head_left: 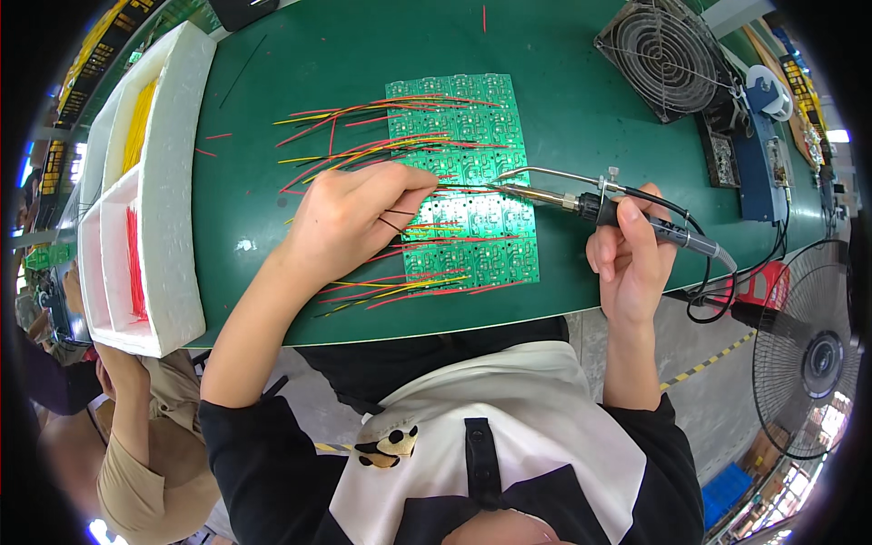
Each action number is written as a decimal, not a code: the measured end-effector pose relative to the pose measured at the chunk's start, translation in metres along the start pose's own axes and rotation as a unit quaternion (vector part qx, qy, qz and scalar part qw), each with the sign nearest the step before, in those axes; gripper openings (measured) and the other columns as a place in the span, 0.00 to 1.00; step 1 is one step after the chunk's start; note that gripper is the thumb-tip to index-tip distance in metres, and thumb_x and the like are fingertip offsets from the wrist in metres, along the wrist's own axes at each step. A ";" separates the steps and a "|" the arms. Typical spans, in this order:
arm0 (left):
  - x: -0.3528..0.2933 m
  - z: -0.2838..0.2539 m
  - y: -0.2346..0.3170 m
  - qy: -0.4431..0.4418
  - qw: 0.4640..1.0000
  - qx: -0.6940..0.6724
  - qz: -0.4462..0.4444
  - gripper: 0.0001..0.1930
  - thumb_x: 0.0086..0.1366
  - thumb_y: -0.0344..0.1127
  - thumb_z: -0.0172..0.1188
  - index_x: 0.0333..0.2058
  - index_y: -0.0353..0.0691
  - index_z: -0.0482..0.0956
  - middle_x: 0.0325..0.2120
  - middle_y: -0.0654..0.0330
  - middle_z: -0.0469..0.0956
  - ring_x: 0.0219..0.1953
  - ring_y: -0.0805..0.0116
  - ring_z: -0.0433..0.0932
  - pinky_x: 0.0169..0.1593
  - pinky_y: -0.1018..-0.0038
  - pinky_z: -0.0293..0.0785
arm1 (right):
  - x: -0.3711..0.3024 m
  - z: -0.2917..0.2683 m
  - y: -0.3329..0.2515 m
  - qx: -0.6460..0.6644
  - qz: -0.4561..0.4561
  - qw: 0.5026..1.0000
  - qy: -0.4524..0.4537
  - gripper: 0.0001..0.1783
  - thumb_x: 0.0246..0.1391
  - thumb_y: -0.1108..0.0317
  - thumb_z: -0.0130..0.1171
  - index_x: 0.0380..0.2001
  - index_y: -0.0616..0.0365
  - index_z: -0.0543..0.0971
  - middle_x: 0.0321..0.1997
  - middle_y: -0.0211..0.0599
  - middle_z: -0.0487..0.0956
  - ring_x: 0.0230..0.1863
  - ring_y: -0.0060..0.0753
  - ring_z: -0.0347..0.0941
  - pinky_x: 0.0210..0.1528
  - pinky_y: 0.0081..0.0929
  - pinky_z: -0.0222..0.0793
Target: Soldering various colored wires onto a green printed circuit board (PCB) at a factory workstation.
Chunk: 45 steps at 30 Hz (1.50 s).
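My left hand point(359, 213) is pinched on a thin dark wire point(463, 186) that reaches toward the iron's tip; my knuckles hide the palm, so I can't tell how many strands are gathered there. My right hand point(634, 259), well apart from it, is wrapped around the handle of a soldering iron point(599, 210), though part of the grip is covered by my fingers. The iron's tip and the end of the bent metal tube point(556, 173) above it meet over the green circuit boards point(495, 218), which lie flat on the desk point(309, 45) in front of me. Whether the tip touches a joint is too small to make out. Loose red, yellow and black wires lie across the boards, some covered by my left hand and wrist. To my left, a white foam box point(177, 227) holds yellow wires point(138, 127) and red wires point(135, 263), partly hidden by its walls; behind it, a co-worker's arm point(127, 400) is partly covered. The standing fan point(804, 354) blurs into the dark rim.
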<state>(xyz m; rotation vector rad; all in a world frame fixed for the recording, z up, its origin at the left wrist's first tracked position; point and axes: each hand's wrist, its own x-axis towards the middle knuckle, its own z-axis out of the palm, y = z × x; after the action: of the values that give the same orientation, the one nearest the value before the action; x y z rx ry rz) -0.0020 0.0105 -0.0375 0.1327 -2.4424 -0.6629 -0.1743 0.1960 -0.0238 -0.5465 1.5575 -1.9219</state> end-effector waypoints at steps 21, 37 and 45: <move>-0.001 0.002 -0.003 0.019 1.000 0.000 0.003 0.07 0.48 0.21 0.62 0.28 0.36 0.76 0.20 0.62 0.76 0.14 0.78 0.71 0.18 0.83 0.65 | 0.000 -0.002 0.002 0.010 -0.010 1.000 -0.006 0.09 0.56 0.66 0.46 0.24 0.55 0.63 0.09 0.27 0.62 0.05 0.13 0.50 0.09 0.14 0.46; -0.019 -0.048 0.026 0.110 0.984 -0.036 -0.136 0.08 0.54 0.21 0.48 0.32 0.34 0.60 0.25 0.53 0.66 0.22 0.65 0.65 0.28 0.76 0.64 | -0.008 -0.033 -0.004 0.108 -0.039 0.993 -0.009 0.08 0.55 0.66 0.49 0.26 0.56 0.64 0.11 0.27 0.63 0.07 0.14 0.52 0.09 0.13 0.47; -0.023 -0.018 0.069 0.031 0.989 0.016 -0.142 0.05 0.54 0.21 0.54 0.29 0.34 0.68 0.22 0.56 0.70 0.22 0.60 0.71 0.25 0.72 0.67 | -0.015 -0.038 0.000 0.131 -0.046 0.987 -0.078 0.07 0.57 0.66 0.45 0.31 0.57 0.69 0.12 0.25 0.64 0.08 0.13 0.51 0.11 0.13 0.47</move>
<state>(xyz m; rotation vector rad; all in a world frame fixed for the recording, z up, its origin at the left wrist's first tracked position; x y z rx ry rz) 0.0313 0.0681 -0.0034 0.5142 -2.3969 -0.7302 -0.1879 0.2331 -0.0319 -0.6465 1.1783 -2.0577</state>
